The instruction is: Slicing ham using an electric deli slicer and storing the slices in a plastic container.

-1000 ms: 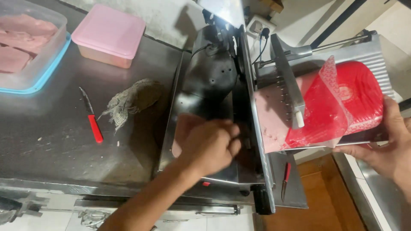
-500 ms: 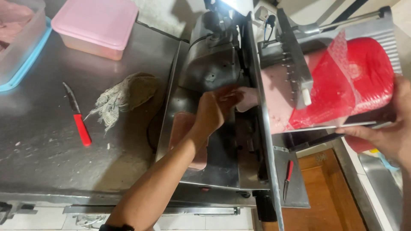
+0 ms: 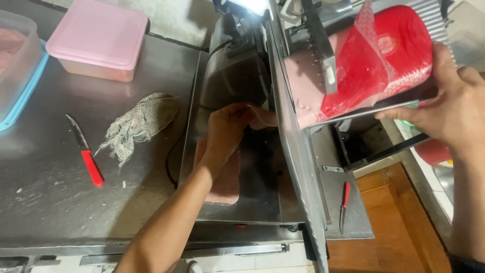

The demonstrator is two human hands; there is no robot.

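A steel meat slicer (image 3: 242, 76) stands in the middle of a metal counter. My left hand (image 3: 227, 129) reaches to the blade side and closes on a thin pink slice (image 3: 262, 117) coming off it. Under my wrist lies a stack of pink slices (image 3: 225, 177) on the slicer's tray. My right hand (image 3: 454, 108) grips the end of the carriage behind a large pink sausage log in red wrapping (image 3: 374, 65), whose cut face (image 3: 305, 86) points at the blade.
A red-handled knife (image 3: 86, 151) and a grey rag (image 3: 139, 124) lie on the counter (image 3: 50, 202) at left. A pink lidded box (image 3: 98, 38) and a clear tub with a blue rim (image 3: 17, 76) stand behind. A second red-handled knife (image 3: 344, 205) lies right of the slicer.
My left hand moved from the slice stack up to the blade and took a fresh slice. The right hand pushed the carriage with the log forward, away from me.
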